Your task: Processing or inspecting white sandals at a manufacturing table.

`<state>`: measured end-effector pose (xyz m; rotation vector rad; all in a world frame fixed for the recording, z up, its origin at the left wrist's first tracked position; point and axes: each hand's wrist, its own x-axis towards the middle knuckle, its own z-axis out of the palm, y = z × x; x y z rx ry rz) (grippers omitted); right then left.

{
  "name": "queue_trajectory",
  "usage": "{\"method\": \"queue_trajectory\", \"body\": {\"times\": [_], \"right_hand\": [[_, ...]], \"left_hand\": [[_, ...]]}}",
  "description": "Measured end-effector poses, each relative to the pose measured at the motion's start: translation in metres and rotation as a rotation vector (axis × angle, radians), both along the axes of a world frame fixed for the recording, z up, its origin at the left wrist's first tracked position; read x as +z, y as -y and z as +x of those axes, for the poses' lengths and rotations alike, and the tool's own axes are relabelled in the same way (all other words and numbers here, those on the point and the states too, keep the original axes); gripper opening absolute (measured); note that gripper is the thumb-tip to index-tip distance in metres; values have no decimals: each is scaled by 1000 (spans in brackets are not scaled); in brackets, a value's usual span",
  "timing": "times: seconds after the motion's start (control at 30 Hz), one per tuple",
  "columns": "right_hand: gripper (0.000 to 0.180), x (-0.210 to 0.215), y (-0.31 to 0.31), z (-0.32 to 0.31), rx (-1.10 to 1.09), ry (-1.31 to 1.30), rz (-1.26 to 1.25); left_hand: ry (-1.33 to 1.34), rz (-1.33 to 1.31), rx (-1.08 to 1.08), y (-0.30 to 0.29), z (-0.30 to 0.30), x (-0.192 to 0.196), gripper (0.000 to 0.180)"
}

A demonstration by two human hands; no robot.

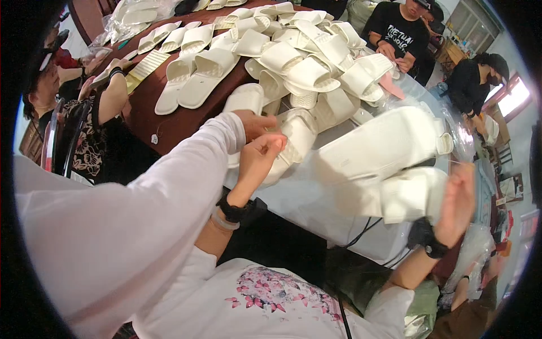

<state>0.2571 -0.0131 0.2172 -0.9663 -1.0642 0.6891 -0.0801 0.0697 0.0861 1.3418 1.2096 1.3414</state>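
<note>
My left hand (pixel 261 159), black strap at the wrist, is closed in a pinch beside a cream slide slipper (pixel 298 135); whatever its fingers hold is too small to make out. My right hand (pixel 458 195) is raised at the right, smeared by motion. A thin pale strand shows near its fingertips. Between my hands lie a large cream slipper with its sole up (pixel 384 144) and another cream slipper (pixel 415 192), closest to my right hand. A co-worker's hand (pixel 254 124), in a pale sleeve, reaches in from the left next to my left hand.
A heap of cream slippers (pixel 305 62) covers the brown-clothed table (pixel 138 104). A yellow striped sheet (pixel 145 69) lies at the left. Black cables (pixel 361 233) hang at the near edge. Other people work around the table, and clear plastic bags (pixel 474 254) are at the right.
</note>
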Motion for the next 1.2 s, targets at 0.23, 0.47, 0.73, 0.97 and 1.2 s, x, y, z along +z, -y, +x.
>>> {"method": "queue_trajectory", "body": {"times": [0.23,0.47,0.73,0.97,1.2], "right_hand": [[17,26,37,239,-81,-1,170],[36,-22,15,285,-1043,835,-303],[63,-63,-86,-27,373,841,-636],[102,-191,-116,-138,529,1468,-205],[74,-158,-121,-96,305,1261,-102]], "left_hand": [[-1131,-84,-32,27,-12,-16,36],[-1188,325,167,11,-22,-57,51],[-1897,859,-1433,-81,19,-16,50],[-1978,177,-861,-146,16,105,61],[-796,253,230,-7,-28,-72,42]]}}
